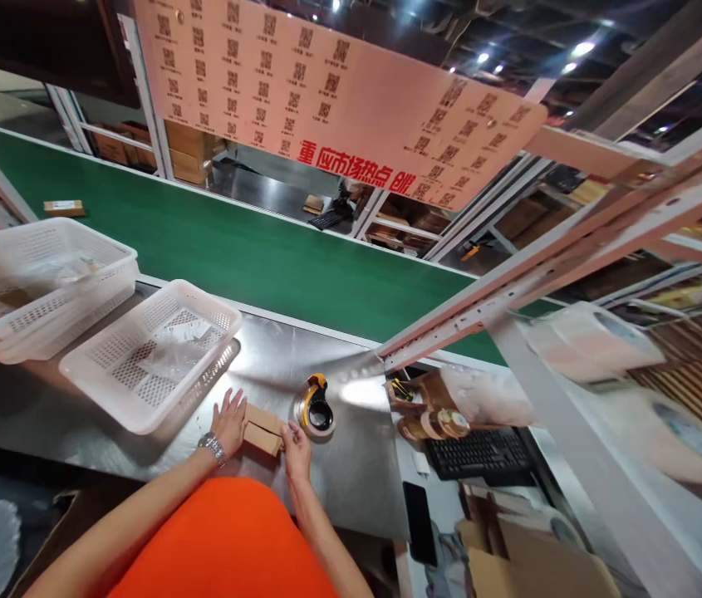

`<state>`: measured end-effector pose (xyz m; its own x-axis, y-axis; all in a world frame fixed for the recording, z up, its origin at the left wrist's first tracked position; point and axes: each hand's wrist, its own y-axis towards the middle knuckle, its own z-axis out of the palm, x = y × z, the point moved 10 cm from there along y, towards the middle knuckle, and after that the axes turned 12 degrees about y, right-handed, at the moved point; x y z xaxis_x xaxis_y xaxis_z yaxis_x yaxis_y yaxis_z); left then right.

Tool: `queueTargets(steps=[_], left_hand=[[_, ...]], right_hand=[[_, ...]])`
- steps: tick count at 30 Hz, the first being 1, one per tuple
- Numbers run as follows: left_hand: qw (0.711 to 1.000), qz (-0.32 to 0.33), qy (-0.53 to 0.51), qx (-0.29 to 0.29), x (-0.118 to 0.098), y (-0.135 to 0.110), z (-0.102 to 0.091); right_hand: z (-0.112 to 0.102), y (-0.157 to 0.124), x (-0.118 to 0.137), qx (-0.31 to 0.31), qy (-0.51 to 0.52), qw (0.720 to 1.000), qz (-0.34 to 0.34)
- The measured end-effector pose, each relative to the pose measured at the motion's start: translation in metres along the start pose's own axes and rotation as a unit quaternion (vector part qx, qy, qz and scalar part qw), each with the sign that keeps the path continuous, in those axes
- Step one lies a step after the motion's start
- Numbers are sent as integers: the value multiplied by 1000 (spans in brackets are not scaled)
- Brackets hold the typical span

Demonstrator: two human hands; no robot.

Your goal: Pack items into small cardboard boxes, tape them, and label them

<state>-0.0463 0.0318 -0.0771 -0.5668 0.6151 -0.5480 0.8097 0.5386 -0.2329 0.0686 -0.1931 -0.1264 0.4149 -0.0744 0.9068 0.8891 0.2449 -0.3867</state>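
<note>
A small brown cardboard box (263,430) lies on the steel table between my two hands, with a seam between its flaps on top. My left hand (229,425), with a metal watch (212,448) on the wrist, holds the box's left end, its fingers stretched along that side. At the right end, my right hand (297,453) grips the box's edge with thumb and fingers. Just right of the box stands a yellow and black tape dispenser (315,407) with a roll of tape; neither hand touches it.
A white plastic basket (107,375) with clear bags stands left, beside stacked baskets (76,311). Behind runs a green conveyor belt (263,253) carrying a small parcel (65,208). At right are a keyboard (481,454), a phone (419,523) and a slanting metal frame (444,325).
</note>
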Motion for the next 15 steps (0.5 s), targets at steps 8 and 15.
queueTargets(steps=[8,15], left_hand=[[892,361,255,99,-76,-9,52],[892,361,264,66,-72,-8,55]], right_hand=[[9,8,0,50,33,997,45],[8,5,1,68,28,997,35]])
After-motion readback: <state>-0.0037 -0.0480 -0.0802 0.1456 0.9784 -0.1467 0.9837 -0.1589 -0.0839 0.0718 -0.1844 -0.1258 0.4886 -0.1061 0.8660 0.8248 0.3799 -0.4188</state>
